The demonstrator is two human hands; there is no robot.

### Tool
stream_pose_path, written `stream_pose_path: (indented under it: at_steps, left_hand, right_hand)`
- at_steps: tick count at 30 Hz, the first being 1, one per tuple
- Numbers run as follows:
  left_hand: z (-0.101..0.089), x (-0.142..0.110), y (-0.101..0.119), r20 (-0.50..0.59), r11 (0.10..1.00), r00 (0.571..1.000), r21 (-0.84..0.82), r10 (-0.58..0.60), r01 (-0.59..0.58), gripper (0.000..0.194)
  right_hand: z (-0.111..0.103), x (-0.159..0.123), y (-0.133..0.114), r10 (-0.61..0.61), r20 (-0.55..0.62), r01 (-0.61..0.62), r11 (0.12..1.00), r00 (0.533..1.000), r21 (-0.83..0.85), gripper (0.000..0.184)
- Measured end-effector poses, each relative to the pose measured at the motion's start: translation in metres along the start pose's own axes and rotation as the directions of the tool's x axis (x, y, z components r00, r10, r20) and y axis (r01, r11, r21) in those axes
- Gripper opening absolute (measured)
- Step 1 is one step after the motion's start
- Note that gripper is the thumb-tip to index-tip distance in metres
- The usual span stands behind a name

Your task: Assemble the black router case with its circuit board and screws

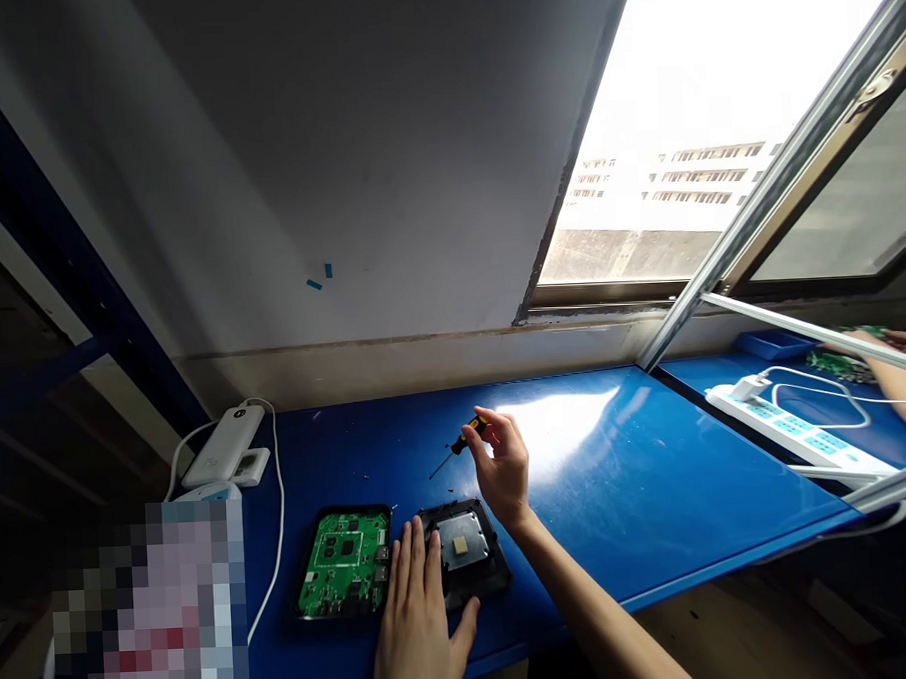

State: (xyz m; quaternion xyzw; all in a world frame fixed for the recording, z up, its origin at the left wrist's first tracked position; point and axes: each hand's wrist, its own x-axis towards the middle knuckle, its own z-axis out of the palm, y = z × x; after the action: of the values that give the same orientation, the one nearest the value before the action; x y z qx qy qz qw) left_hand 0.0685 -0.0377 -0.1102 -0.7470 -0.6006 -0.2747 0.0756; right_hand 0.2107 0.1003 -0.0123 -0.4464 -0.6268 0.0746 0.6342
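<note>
My right hand (502,464) grips a small screwdriver (468,435) with a black and yellow handle, raised over the blue table, its thin shaft slanting down to the left. Flat and with fingers stretched out, my left hand (418,611) lies between two halves of an opened device. To its left is a black case half holding a green circuit board (344,559). On its right is the other black case half (494,568), with a metal plate (462,537) and a pale square pad (460,545). My left hand covers part of that half's left edge.
A white power bank (228,444) with a white cable (278,497) lies at the left, near a blurred patch. Tiny dark bits dot the blue table (626,512). At right, beyond a metal frame (720,268), are a power strip (802,432) and another person's arm (901,385).
</note>
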Motion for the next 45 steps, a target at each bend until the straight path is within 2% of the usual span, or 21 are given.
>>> stream_pose_path:
  at_steps: [4,9,11,13,15,18,31,45]
  left_hand:
    - [-0.001,0.001,0.002,0.0,0.999,1.0,0.03,0.014,-0.014,0.089]
    - [-0.002,0.001,0.003,0.007,1.0,1.0,0.018,-0.017,0.017,0.082]
    - [-0.003,0.0,0.004,0.019,1.0,1.0,0.012,-0.017,0.017,0.079]
    - [-0.005,0.0,0.004,0.032,1.0,0.999,-0.002,-0.017,0.017,0.077]
    - [-0.006,-0.001,0.004,0.04,1.0,0.999,-0.022,-0.021,0.022,0.075]
    - [-0.005,-0.001,0.004,0.041,0.998,0.999,-0.049,-0.025,0.027,0.073]
    - [-0.002,-0.003,0.003,0.073,0.996,0.996,-0.07,-0.051,0.056,0.067]
    - [-0.001,-0.003,0.003,0.031,0.999,0.999,-0.035,-0.02,0.021,0.067]
  right_hand:
    - [-0.005,0.003,0.001,0.009,0.007,-0.009,1.0,1.0,-0.018,0.025]
    - [-0.027,0.005,-0.014,-0.001,0.074,0.002,1.0,0.997,-0.013,0.031]
    - [-0.038,0.002,-0.027,-0.092,0.168,0.094,0.995,0.981,-0.008,0.029]
    - [-0.046,-0.002,-0.041,-0.217,0.263,0.223,0.975,0.94,0.006,0.033]
    - [-0.051,-0.007,-0.052,-0.277,0.301,0.287,0.958,0.913,0.009,0.035]
    - [-0.051,-0.014,-0.059,-0.314,0.303,0.322,0.946,0.9,0.024,0.036]
    - [-0.039,-0.021,-0.062,-0.327,0.302,0.341,0.94,0.895,0.008,0.032]
    - [-0.034,-0.021,-0.06,-0.352,0.316,0.358,0.933,0.881,0.04,0.034]
